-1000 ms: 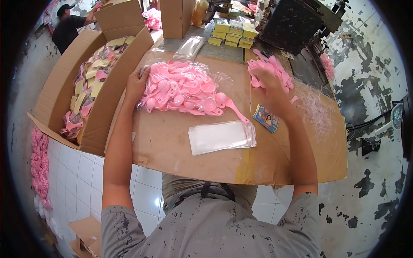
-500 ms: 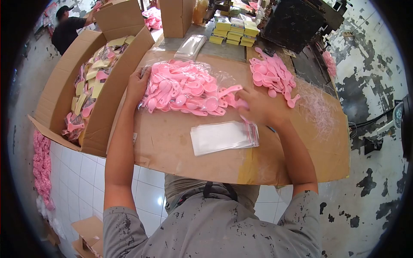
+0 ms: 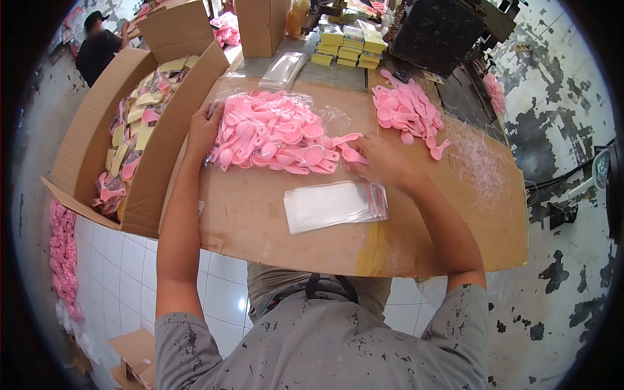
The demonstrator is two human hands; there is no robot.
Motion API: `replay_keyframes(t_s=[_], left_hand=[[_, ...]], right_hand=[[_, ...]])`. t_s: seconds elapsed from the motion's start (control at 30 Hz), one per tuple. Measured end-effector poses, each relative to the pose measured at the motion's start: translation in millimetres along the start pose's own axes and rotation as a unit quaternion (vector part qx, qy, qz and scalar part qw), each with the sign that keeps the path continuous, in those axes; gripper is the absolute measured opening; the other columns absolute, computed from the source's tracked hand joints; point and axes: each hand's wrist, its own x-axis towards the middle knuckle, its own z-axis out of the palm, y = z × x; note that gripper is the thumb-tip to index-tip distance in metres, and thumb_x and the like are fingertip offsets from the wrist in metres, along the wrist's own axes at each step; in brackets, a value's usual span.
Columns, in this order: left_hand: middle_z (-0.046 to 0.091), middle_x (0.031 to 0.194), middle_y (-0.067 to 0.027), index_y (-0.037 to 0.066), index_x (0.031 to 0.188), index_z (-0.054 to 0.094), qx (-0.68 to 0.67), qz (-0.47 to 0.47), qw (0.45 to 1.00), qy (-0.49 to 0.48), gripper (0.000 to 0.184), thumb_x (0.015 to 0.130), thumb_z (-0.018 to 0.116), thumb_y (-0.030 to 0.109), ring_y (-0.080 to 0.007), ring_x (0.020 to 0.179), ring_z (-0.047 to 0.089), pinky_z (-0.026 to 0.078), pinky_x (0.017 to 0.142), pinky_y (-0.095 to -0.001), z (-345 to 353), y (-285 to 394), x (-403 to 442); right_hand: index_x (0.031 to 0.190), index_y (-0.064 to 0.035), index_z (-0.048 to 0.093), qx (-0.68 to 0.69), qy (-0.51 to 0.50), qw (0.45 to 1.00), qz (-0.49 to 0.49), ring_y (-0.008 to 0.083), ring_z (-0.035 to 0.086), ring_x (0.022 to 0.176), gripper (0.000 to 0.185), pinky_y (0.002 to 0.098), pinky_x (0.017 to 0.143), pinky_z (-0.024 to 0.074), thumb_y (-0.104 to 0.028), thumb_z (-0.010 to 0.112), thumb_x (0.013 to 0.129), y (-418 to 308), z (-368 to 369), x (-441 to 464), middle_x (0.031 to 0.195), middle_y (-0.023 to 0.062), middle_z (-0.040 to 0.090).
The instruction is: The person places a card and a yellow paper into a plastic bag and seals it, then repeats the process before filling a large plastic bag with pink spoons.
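Note:
A clear plastic bag full of pink spoons (image 3: 273, 133) lies on the cardboard-covered table. My left hand (image 3: 207, 123) grips the bag's left edge. At the bag's right end my right hand (image 3: 380, 158) has its fingers closed on a pink spoon (image 3: 351, 155), beside other spoons at the bag's mouth. Below them lies a stack of clear flat sleeves (image 3: 331, 207). A loose heap of pink spoons (image 3: 406, 107) sits to the right, behind my right hand.
An open carton (image 3: 175, 107) of packed spoons stands at the left. Behind are more clear sleeves (image 3: 284, 70), yellow-edged card stacks (image 3: 351, 45) and a dark machine (image 3: 437, 32). Shredded plastic (image 3: 480, 162) lies at the right. A person (image 3: 97, 52) is at the far left.
My right hand has moved from the right heap to the spoons at the bag's right end, and now covers the printed cards. My left hand stays on the bag.

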Motion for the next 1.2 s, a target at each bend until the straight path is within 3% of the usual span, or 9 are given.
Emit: replay_keyframes(t_s=[0.17,0.27,0.37,0.5,0.6,0.7,0.77,0.83,1.2], left_hand=[[0.077,0.105,-0.0152,-0.008,0.12,0.071,-0.011,0.005,1.0,0.004,0.045,0.105,0.065,0.034,-0.0154,0.095,0.068,0.054,0.085,-0.0322,0.7,-0.3,-2.3],[0.077,0.105,-0.0149,-0.008,0.118,0.071,-0.015,0.008,1.0,-0.003,0.044,0.105,0.065,0.034,-0.0154,0.094,0.068,0.054,0.084,-0.0323,0.0,-11.3,3.3],[0.077,0.104,-0.0142,-0.007,0.117,0.072,-0.01,0.011,1.0,0.0,0.042,0.105,0.065,0.033,-0.0152,0.093,0.068,0.054,0.084,-0.0321,-1.3,-11.6,3.1],[0.077,0.102,-0.0144,-0.008,0.115,0.072,-0.036,0.012,0.999,0.004,0.042,0.104,0.066,0.032,-0.0154,0.092,0.068,0.054,0.083,-0.0322,1.5,-13.7,3.5],[0.078,0.101,-0.0149,-0.008,0.115,0.072,-0.046,0.008,0.999,0.003,0.041,0.104,0.066,0.032,-0.0156,0.091,0.069,0.054,0.082,-0.0329,1.9,-10.2,1.7],[0.078,0.099,-0.0145,-0.008,0.114,0.072,-0.005,0.014,1.0,0.006,0.041,0.104,0.066,0.031,-0.0158,0.09,0.069,0.054,0.081,-0.0337,-0.3,-3.8,0.6],[0.078,0.099,-0.0133,-0.007,0.113,0.073,0.021,0.02,1.0,0.01,0.04,0.105,0.066,0.031,-0.0145,0.089,0.068,0.054,0.08,-0.0329,-2.7,-7.8,0.7],[0.077,0.099,-0.0113,-0.005,0.113,0.074,0.032,0.027,0.999,0.009,0.038,0.105,0.066,0.031,-0.0118,0.088,0.068,0.054,0.078,-0.0308,-3.8,-21.1,6.6],[0.076,0.111,-0.0075,0.003,0.131,0.065,-0.436,-0.203,0.869,-0.121,0.037,0.107,0.062,0.031,-0.0158,0.095,0.074,0.061,0.083,-0.0311,-11.6,-22.6,13.4]], right_hand=[[0.121,0.0035,0.062,0.034,0.032,0.999,-0.001,0.0393,0.056,0.127,0.04,0.0461,0.105,0.0466,-0.027,0.063,0.095,12.1,25.2,16.7,0.126,0.0265,0.062],[0.12,0.0003,0.06,-0.022,0.098,0.994,-0.048,0.0363,0.063,0.113,0.032,0.0445,0.095,0.0493,-0.021,0.062,0.096,18.0,35.1,21.8,0.115,0.0228,0.064],[0.117,-0.0004,0.061,-0.008,-0.07,0.997,0.025,0.0375,0.068,0.097,0.029,0.0472,0.085,0.0517,-0.02,0.064,0.095,14.0,-20.5,14.0,0.099,0.0216,0.068],[0.106,-0.0012,0.061,-0.049,-0.069,0.995,0.044,0.0373,0.069,0.087,0.021,0.0471,0.077,0.0523,-0.017,0.068,0.094,41.1,-75.3,-0.3,0.086,0.0206,0.067],[0.111,-0.0027,0.064,-0.149,0.268,0.952,0.012,0.035,0.069,0.094,0.023,0.0453,0.083,0.0528,-0.017,0.067,0.094,84.8,-69.6,12.7,0.093,0.0184,0.07],[0.123,-0.0056,0.064,-0.225,0.443,0.861,-0.103,0.0333,0.066,0.112,0.032,0.0442,0.097,0.0507,-0.019,0.068,0.095,68.5,-51.0,15.8,0.114,0.017,0.07],[0.137,-0.0084,0.06,0.091,0.168,0.976,-0.109,0.033,0.058,0.128,0.044,0.044,0.107,0.0462,-0.023,0.069,0.096,47.8,-32.3,24.8,0.133,0.0157,0.063],[0.138,-0.0095,0.059,0.11,0.066,0.985,-0.116,0.0339,0.056,0.13,0.044,0.0421,0.108,0.0458,-0.024,0.069,0.097,17.7,-5.1,25.0,0.139,0.0154,0.059],[0.14,-0.0069,0.059,0.207,-0.044,0.976,-0.047,0.0303,0.066,0.108,0.042,0.0397,0.096,0.0516,-0.025,0.063,0.102,7.1,12.1,32.9,0.118,0.0151,0.068]])
